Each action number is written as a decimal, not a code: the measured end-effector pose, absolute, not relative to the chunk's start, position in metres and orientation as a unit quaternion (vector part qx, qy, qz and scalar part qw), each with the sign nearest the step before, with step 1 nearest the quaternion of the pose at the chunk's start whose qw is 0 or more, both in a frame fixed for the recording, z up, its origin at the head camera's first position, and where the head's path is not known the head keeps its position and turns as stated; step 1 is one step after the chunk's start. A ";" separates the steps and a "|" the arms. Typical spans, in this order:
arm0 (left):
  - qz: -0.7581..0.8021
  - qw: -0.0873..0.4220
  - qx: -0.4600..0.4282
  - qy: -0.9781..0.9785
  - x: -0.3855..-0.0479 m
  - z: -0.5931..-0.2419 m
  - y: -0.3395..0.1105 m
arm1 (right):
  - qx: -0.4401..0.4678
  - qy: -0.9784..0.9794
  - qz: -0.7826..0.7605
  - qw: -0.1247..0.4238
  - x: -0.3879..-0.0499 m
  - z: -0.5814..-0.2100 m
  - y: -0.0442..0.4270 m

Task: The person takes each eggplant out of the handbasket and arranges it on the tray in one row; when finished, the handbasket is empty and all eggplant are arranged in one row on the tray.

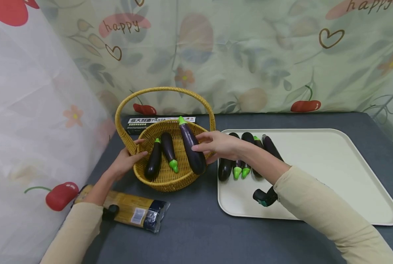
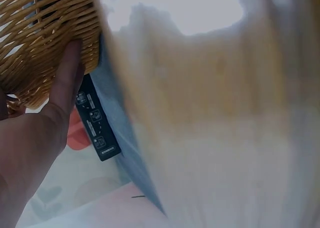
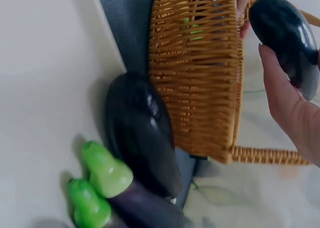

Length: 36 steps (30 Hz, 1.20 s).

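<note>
My right hand (image 1: 221,145) grips a dark purple eggplant (image 1: 191,146) over the right side of a wicker basket (image 1: 170,186). Its green stem end points up and away, and the right wrist view shows the thumb along its glossy body. At the basket's left rim, my left hand (image 1: 123,164) holds the wicker; in the left wrist view one digit lies along the weave, and the other fingers are mostly hidden. Inside the basket lie two smaller eggplants, one on the left (image 1: 154,160) and one beside it (image 1: 168,148).
Several eggplants (image 1: 225,169) lie at the left end of a white tray (image 1: 331,176), right of the basket. A pasta packet (image 1: 130,209) lies under my left forearm. Behind the basket is a black pasta box (image 1: 137,126). The basket's tall handle (image 1: 164,89) arches overhead.
</note>
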<state>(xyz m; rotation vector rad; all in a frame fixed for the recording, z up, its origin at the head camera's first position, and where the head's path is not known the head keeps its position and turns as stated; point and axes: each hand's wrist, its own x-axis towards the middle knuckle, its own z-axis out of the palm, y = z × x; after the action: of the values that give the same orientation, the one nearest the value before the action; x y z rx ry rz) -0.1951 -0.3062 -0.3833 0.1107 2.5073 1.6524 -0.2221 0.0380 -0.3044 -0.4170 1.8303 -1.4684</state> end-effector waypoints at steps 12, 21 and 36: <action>0.537 0.066 0.041 0.840 -0.193 -0.380 -0.305 | -0.194 0.701 -0.558 0.400 -0.214 -0.305 0.084; 0.534 0.065 0.042 0.842 -0.196 -0.383 -0.306 | -0.185 0.717 -0.525 0.420 -0.210 -0.315 0.128; 0.537 0.065 0.041 0.840 -0.195 -0.383 -0.305 | -0.128 0.734 -0.547 0.382 -0.210 -0.326 0.217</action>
<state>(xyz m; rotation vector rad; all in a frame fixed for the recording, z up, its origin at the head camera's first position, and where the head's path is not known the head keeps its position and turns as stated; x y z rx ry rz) -0.1947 -0.3053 -0.3827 0.1242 2.5347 1.6205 -0.2104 0.2173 -0.3259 -0.3261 1.8714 -1.3959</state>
